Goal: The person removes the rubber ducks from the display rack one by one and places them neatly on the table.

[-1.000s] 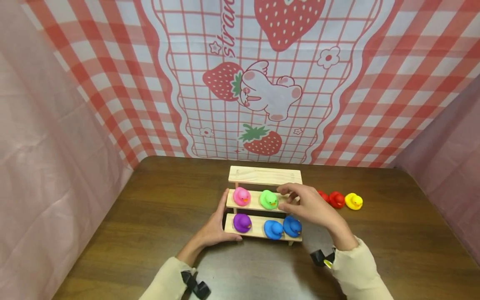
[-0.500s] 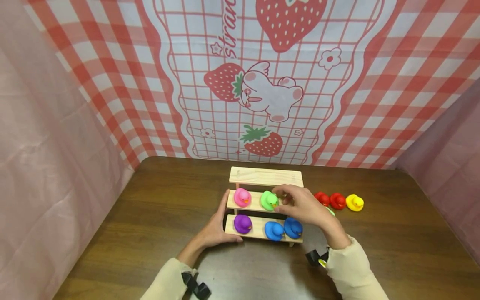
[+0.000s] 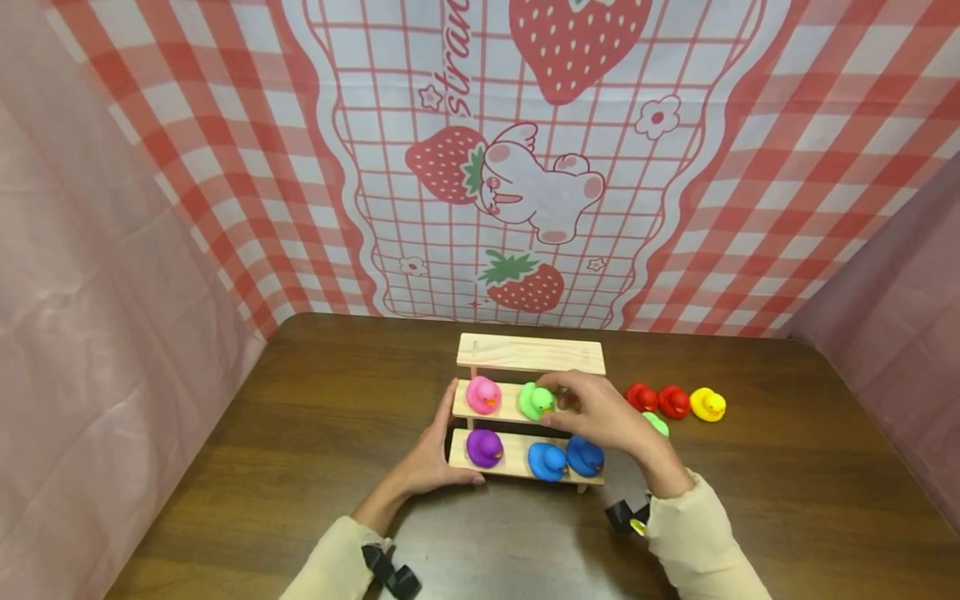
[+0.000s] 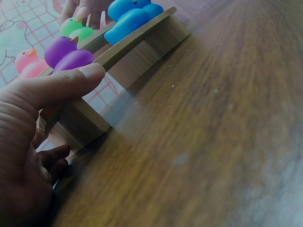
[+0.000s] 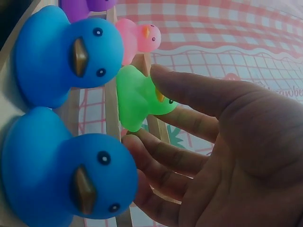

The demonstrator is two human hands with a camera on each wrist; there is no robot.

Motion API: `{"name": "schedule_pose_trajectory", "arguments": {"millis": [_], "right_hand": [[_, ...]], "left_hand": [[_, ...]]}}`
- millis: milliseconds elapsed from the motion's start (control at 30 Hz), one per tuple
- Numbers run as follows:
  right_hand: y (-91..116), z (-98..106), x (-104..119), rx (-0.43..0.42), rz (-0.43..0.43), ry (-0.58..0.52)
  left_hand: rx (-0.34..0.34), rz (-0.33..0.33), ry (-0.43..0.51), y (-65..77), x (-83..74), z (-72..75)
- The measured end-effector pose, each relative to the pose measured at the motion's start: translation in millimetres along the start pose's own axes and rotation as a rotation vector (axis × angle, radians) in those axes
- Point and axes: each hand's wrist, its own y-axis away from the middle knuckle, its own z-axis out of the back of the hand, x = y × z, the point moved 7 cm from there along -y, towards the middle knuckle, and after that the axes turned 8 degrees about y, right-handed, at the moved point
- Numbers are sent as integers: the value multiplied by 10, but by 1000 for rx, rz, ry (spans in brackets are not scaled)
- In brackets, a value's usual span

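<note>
A small three-step wooden rack (image 3: 525,353) stands on the table with rubber ducks on its lower two steps. My left hand (image 3: 429,457) grips the rack's left end, thumb along the front of the bottom step by the purple duck (image 3: 484,448). On the middle step, my right hand (image 3: 600,410) holds a green duck (image 3: 536,401), thumb by its head and fingers behind it in the right wrist view. Left of that duck sits a pink duck (image 3: 483,395). Two blue ducks (image 5: 71,56) stand close together at the right of the bottom step.
Right of the rack, two red ducks (image 3: 673,401) and a yellow duck (image 3: 708,404) line up on the brown table (image 3: 315,400). Another green duck (image 3: 656,424) shows partly behind my right wrist. A strawberry-print cloth (image 3: 525,192) hangs behind the table's back edge.
My right hand has moved left along the middle step, closing in on the green duck. The red ducks and the second green duck have come into fuller view. The left hand stays put.
</note>
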Motion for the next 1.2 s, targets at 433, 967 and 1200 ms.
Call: {"name": "schedule_pose_trajectory", "arguments": {"millis": [433,967,1200], "right_hand": [[2,-40,-44,-39,-29,-7],[79,39,-41,-88,-64,-19],[135,129,-33,-122,-77,-5]], "left_hand": [[-4,29,-3,-1,17,3],[-4,2,-8,-6,3,3],[1,23,-7,-7,17,-1]]}}
